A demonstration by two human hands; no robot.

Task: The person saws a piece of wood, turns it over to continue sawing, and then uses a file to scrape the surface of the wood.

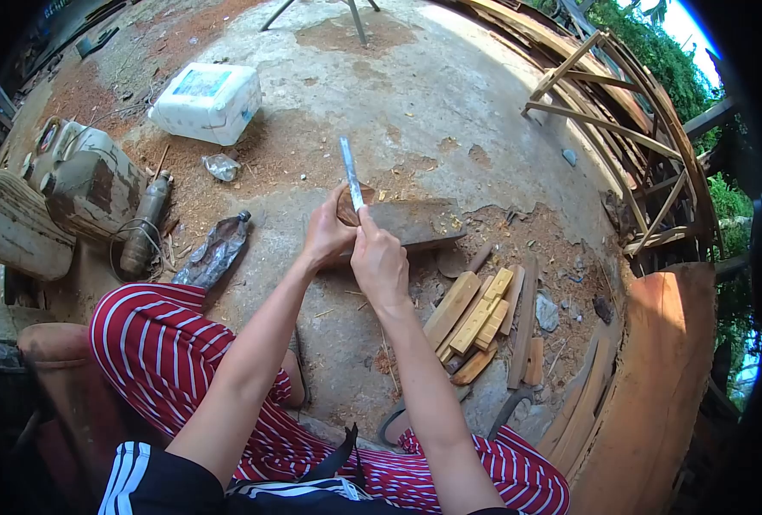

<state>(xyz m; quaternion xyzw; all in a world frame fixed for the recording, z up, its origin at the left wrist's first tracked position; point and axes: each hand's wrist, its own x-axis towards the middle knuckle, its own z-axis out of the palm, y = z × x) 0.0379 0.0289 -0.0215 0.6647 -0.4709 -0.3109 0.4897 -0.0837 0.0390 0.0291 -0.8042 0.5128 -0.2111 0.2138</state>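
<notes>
Flat metal strip [348, 163] pinched at its near end by right hand [381, 260], its length pointed beyond the grip. Left hand [327, 232] curled just beside; whether anything is clasped cannot be told. Dark wooden block [419, 221] seen right of the grip, cut wood pieces [486, 314] piled nearer and farther right

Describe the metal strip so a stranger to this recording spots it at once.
Start at the red striped trousers; beyond them, the left hand and right hand meet near a wooden block. The metal strip rises from the right hand, pointing up the picture. Narrow, straight and silvery, it stands out from the dull brown block.
</notes>
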